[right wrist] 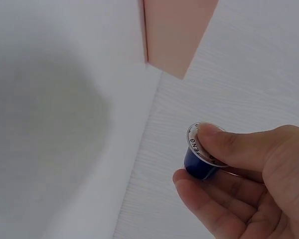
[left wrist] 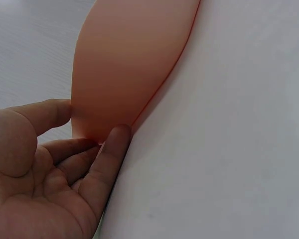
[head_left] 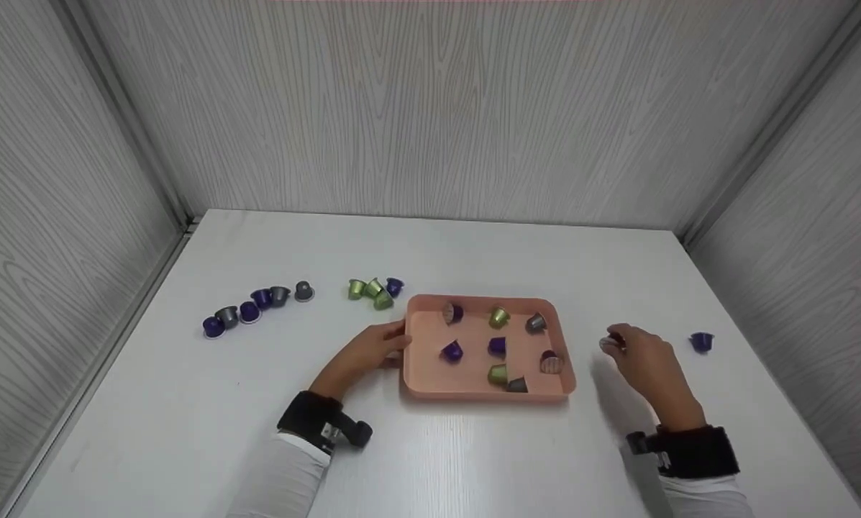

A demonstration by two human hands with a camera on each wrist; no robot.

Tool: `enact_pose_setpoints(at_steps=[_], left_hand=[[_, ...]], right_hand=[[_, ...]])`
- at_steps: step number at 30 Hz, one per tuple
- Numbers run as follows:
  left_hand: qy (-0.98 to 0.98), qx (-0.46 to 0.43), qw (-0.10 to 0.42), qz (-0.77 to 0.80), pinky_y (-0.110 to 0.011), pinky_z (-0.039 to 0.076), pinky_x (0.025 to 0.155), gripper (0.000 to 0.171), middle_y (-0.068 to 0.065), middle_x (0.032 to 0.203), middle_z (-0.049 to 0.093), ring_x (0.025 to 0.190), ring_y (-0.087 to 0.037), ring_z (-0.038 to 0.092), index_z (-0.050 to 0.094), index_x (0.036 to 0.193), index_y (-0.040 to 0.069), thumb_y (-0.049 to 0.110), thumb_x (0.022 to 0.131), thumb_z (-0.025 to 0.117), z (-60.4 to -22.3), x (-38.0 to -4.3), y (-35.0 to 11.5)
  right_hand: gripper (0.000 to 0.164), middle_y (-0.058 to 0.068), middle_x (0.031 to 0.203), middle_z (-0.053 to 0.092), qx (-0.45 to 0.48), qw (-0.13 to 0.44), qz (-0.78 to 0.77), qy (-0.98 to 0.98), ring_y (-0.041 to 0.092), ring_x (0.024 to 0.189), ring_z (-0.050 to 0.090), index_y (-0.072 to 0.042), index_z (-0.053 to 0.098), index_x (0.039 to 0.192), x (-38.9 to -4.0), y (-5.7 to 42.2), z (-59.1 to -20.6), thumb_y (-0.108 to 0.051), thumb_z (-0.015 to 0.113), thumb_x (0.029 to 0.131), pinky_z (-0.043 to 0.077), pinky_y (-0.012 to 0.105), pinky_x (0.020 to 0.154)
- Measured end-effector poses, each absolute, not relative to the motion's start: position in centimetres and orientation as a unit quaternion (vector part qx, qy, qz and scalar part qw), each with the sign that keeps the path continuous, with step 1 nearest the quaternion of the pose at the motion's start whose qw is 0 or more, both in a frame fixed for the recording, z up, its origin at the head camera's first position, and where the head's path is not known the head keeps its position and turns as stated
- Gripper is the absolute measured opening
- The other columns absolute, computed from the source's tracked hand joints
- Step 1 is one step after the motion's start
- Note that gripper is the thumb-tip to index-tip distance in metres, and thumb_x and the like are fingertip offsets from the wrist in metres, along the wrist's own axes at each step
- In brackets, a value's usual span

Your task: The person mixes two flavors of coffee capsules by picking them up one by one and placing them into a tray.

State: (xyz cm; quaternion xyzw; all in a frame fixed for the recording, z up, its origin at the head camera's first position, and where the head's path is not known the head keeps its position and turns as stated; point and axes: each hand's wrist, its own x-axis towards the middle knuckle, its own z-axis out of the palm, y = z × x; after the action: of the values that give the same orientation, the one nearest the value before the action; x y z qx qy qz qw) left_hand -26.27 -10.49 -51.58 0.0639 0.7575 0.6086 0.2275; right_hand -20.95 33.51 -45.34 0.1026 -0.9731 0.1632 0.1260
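Note:
A shallow pink tray [head_left: 466, 396] lies on the white table with several purple, green and grey coffee capsules in it, some upright and some on their sides. My left hand [head_left: 372, 347] holds the tray by its left side; in the left wrist view, thumb and fingers meet the tray's wall [left wrist: 129, 59]. To the right of the tray, my right hand [head_left: 646, 360] pinches a blue coffee capsule [right wrist: 199, 166] between thumb and fingers. The capsule's pale printed lid faces the thumb, and the pair hangs above the table, apart from the tray.
At the left, a slanting row of purple and grey capsules [head_left: 249, 311] stands on the table. Behind the tray's left corner are several green capsules [head_left: 374, 288] and a purple one [head_left: 394, 287]. Another purple capsule [head_left: 701, 342] lies right of my right hand. Panels enclose the table.

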Motion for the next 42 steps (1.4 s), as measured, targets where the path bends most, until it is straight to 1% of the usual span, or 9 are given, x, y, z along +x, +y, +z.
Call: enact_pose_setpoints(at_steps=[4, 8, 17, 21, 28, 32, 37, 39, 42], left_hand=[[0.757, 0.066, 0.225, 0.61, -0.036, 0.053, 0.093, 0.053, -0.012, 0.145, 0.048, 0.117, -0.025, 0.058, 0.035, 0.152, 0.007, 0.02, 0.103, 0.051, -51.5, -26.1, -10.5], [0.751, 0.073, 0.222, 0.617, -0.035, 0.052, 0.093, 0.053, -0.013, 0.146, 0.047, 0.117, -0.026, 0.058, 0.034, 0.152, 0.007, 0.019, 0.103, 0.051, -51.5, -26.1, -10.5], [0.746, 0.079, 0.218, 0.624, -0.035, 0.053, 0.092, 0.052, -0.015, 0.142, 0.051, 0.115, -0.027, 0.059, 0.035, 0.151, 0.005, 0.019, 0.103, 0.051, -51.5, -26.0, -10.7], [0.745, 0.084, 0.217, 0.625, -0.035, 0.053, 0.092, 0.053, -0.016, 0.142, 0.051, 0.115, -0.027, 0.059, 0.035, 0.151, 0.005, 0.019, 0.103, 0.051, -51.7, -26.0, -10.8], [0.747, 0.09, 0.216, 0.622, -0.036, 0.052, 0.094, 0.054, -0.017, 0.144, 0.048, 0.119, -0.029, 0.057, 0.032, 0.151, 0.003, 0.018, 0.103, 0.05, -51.7, -26.1, -10.7], [0.749, 0.091, 0.216, 0.619, -0.036, 0.053, 0.094, 0.054, -0.018, 0.145, 0.047, 0.119, -0.03, 0.057, 0.033, 0.151, 0.003, 0.019, 0.103, 0.051, -51.8, -26.1, -10.7], [0.75, 0.099, 0.215, 0.618, -0.037, 0.053, 0.093, 0.054, -0.018, 0.144, 0.048, 0.119, -0.031, 0.058, 0.033, 0.151, 0.004, 0.019, 0.103, 0.051, -51.8, -26.2, -10.7], [0.752, 0.102, 0.212, 0.616, -0.037, 0.053, 0.093, 0.053, -0.018, 0.144, 0.048, 0.118, -0.031, 0.058, 0.033, 0.151, 0.004, 0.018, 0.103, 0.051, -51.7, -26.2, -10.8], [0.755, 0.103, 0.211, 0.612, -0.036, 0.053, 0.093, 0.053, -0.017, 0.145, 0.047, 0.117, -0.03, 0.059, 0.033, 0.151, 0.003, 0.018, 0.103, 0.051, -51.6, -26.1, -10.8]], right_hand=[[0.025, 0.017, 0.096, 0.07, 0.127, 0.131, 0.158, -0.97, 0.035, 0.084, 0.067, 0.005, 0.066, 0.11, -21.7, 32.3, -45.0, -0.011, 0.07, 0.091, 0.054, 0.052, 0.071], [0.023, 0.014, 0.094, 0.071, 0.151, 0.138, 0.149, -0.967, 0.033, 0.082, 0.067, 0.003, 0.067, 0.108, -22.4, 31.1, -44.7, -0.012, 0.071, 0.09, 0.054, 0.051, 0.07], [0.021, 0.011, 0.089, 0.069, 0.187, 0.146, 0.132, -0.963, 0.027, 0.078, 0.066, 0.002, 0.068, 0.105, -23.7, 28.0, -44.1, -0.011, 0.072, 0.089, 0.055, 0.045, 0.067], [0.018, 0.011, 0.088, 0.068, 0.204, 0.15, 0.126, -0.959, 0.027, 0.079, 0.066, 0.001, 0.068, 0.105, -24.3, 27.0, -43.9, -0.009, 0.071, 0.09, 0.055, 0.044, 0.067], [0.02, 0.011, 0.09, 0.067, 0.21, 0.124, 0.115, -0.963, 0.029, 0.082, 0.066, 0.001, 0.067, 0.107, -25.3, 25.3, -43.6, -0.012, 0.07, 0.092, 0.056, 0.045, 0.069], [0.022, 0.011, 0.093, 0.066, 0.216, 0.104, 0.112, -0.964, 0.03, 0.085, 0.066, 0.0, 0.067, 0.11, -25.6, 24.4, -43.5, -0.015, 0.067, 0.094, 0.056, 0.046, 0.072], [0.021, 0.009, 0.09, 0.063, 0.233, 0.089, 0.113, -0.962, 0.026, 0.08, 0.064, 0.0, 0.068, 0.109, -26.0, 23.1, -43.3, -0.016, 0.065, 0.096, 0.055, 0.042, 0.068], [0.02, 0.009, 0.088, 0.062, 0.239, 0.086, 0.111, -0.961, 0.024, 0.077, 0.062, 0.001, 0.068, 0.107, -26.2, 22.5, -43.2, -0.015, 0.065, 0.096, 0.054, 0.041, 0.065], [0.02, 0.008, 0.087, 0.062, 0.239, 0.077, 0.113, -0.961, 0.024, 0.076, 0.062, 0.0, 0.068, 0.106, -26.5, 21.5, -43.2, -0.016, 0.067, 0.094, 0.054, 0.04, 0.066]])
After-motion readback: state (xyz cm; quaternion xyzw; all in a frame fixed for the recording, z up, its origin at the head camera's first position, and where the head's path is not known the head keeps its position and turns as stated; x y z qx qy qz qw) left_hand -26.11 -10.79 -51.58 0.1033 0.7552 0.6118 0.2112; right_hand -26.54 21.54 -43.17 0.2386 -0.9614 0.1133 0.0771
